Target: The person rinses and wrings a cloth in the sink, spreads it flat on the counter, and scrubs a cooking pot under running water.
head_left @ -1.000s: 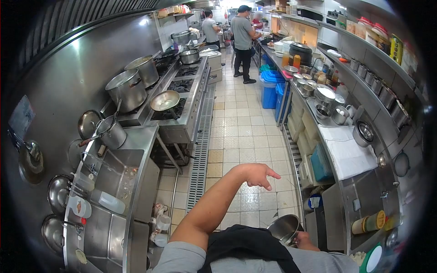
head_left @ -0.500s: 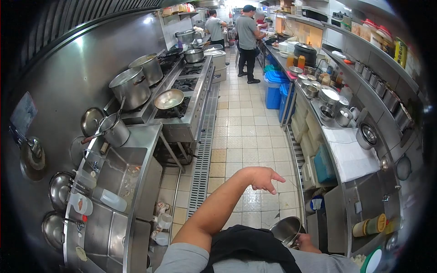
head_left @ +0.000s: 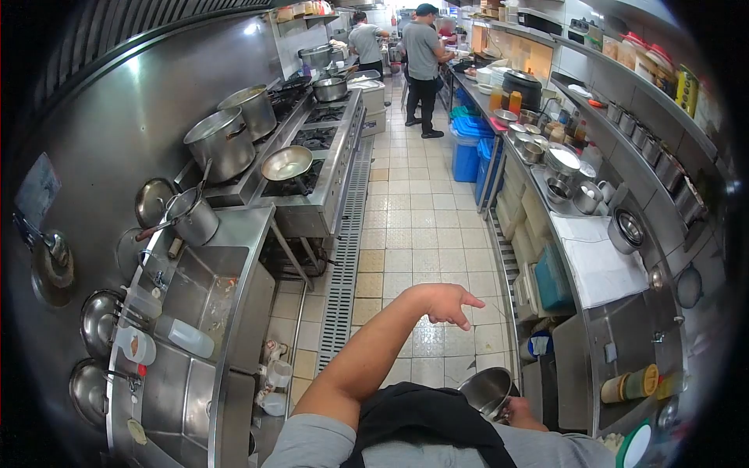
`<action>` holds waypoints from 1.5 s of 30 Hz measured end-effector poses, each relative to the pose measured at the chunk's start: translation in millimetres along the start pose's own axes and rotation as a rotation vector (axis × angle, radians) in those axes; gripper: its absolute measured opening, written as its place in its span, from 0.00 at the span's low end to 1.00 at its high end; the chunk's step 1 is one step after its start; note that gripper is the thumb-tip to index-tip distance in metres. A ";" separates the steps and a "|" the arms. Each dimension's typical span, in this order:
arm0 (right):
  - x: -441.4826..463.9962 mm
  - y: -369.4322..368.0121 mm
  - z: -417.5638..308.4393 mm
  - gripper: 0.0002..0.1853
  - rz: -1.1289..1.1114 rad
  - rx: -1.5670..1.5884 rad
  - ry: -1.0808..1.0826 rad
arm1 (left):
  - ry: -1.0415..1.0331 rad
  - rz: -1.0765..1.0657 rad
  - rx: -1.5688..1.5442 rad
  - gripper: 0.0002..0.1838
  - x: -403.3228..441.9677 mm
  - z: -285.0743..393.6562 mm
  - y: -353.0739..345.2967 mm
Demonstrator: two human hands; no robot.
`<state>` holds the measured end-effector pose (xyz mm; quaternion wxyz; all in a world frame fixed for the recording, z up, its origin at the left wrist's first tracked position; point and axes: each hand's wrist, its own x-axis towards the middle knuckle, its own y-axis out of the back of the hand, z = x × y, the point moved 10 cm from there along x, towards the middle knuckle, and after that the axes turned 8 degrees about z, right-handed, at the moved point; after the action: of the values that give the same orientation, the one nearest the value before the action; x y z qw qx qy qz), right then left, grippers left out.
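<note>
My left hand [head_left: 451, 305] is held out in front of my body over the tiled floor. Its thumb and fingers stretch apart and nothing is in it. Low on the right, my right hand [head_left: 523, 413] grips a metal pot [head_left: 485, 391] by its near side. The pot is tilted so that its inside shows, and no contents can be made out. Whether the fingers hold a handle or the rim is hidden from view.
A steel double sink [head_left: 204, 296] runs along the left, with a stove and a frying pan [head_left: 286, 164] beyond. On the right, a counter carries a white cloth [head_left: 593, 265] and bowls. Two co-workers [head_left: 422, 58] stand down the aisle, near blue bins [head_left: 470, 148].
The whole view has shifted slightly. My left hand stays outstretched and the pot stays in my right hand. The farther co-worker's arm and body have turned a little.
</note>
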<state>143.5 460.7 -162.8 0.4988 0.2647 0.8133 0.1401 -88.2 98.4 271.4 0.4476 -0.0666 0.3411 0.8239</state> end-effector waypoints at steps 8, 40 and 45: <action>56.2 -16.1 21.9 0.12 -0.162 -0.114 0.037 | -0.041 0.092 -0.056 0.44 -8.6 11.5 17.1; 86.9 -24.5 25.4 0.14 -0.162 -0.124 0.170 | -0.008 0.016 -0.099 0.43 -5.9 -11.6 -6.1; 163.5 -35.9 55.7 0.11 -0.170 -0.454 0.310 | 0.013 0.001 -0.114 0.42 -6.8 -16.5 -9.3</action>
<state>123.2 522.6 -326.8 0.4251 0.0527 0.8469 0.3151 -80.2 86.9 257.0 0.4404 -0.0970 0.2964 0.8419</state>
